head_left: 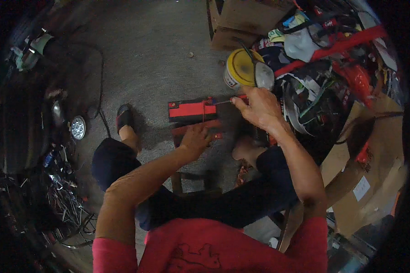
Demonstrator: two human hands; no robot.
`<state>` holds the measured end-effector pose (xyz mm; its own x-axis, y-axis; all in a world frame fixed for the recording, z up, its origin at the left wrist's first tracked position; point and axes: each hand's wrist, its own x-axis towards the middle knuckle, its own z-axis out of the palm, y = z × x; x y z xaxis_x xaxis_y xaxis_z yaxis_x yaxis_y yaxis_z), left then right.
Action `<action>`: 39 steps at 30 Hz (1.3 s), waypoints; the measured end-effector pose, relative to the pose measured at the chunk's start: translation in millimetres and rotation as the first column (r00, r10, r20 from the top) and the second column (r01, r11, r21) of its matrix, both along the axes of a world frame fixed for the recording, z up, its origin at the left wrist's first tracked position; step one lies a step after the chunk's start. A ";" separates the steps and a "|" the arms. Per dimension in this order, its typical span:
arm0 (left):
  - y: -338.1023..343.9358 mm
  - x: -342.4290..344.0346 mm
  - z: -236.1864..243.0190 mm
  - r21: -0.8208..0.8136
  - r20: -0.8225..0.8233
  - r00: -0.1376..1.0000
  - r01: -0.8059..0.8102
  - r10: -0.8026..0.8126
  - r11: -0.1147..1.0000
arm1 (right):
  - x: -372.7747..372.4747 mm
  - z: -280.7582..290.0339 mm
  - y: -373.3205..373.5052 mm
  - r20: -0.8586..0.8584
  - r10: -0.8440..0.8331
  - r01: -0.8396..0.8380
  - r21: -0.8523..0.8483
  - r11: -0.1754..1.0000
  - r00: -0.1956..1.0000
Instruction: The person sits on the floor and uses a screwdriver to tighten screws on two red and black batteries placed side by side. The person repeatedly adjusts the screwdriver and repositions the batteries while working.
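On the floor between my feet lie two red-and-black blocks that look like batteries, the far one [187,113] and the near one [215,136]. My left hand [193,140] rests on the near block with its fingers curled over it. A red cable runs across the far block. My right hand [257,107] grips a screwdriver [228,101] with a thin metal shaft pointing left at the far block's right end, where small red and blue parts show. Its handle is mostly hidden by my fingers.
A yellow-lidded bucket [240,68], cardboard boxes [248,13] and a heap of bags and red items [319,91] fill the right, with flattened cardboard [376,164] below. At left are a round LED lamp [78,127], a dark cord and scattered metal pieces [66,191].
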<state>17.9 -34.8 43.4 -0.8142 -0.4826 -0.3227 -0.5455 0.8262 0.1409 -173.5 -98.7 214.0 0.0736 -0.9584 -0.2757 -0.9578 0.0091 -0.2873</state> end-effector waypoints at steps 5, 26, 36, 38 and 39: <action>-3.8 -2.5 23.2 -0.057 0.346 0.932 0.137 -0.109 0.989 | -11.1 -8.8 5.6 0.041 0.025 -0.021 -0.091 0.996 0.999; 2.4 16.4 -7.1 -0.015 -0.007 1.000 0.027 -0.027 1.000 | 2.2 -15.5 0.7 0.045 0.042 -0.039 -0.076 0.996 0.998; 2.7 17.5 -4.5 0.007 0.026 0.999 0.022 -0.022 1.000 | -1.2 -11.2 1.0 0.074 -0.013 0.016 -0.044 0.999 0.997; 5.8 17.8 -5.5 -0.009 -0.001 1.000 -0.010 0.010 1.000 | -1.0 -10.0 0.6 0.078 -0.023 0.025 -0.029 0.999 0.997; 6.3 18.1 -5.2 -0.031 0.001 1.000 0.000 0.000 1.000 | -0.9 -10.3 0.6 0.075 -0.017 0.020 -0.041 0.999 0.997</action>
<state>36.0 -28.4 38.2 -0.8137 -0.4927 -0.3085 -0.5458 0.8301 0.1142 -174.4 -98.1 203.6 0.0742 -0.9705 -0.2295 -0.9335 0.0134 -0.3584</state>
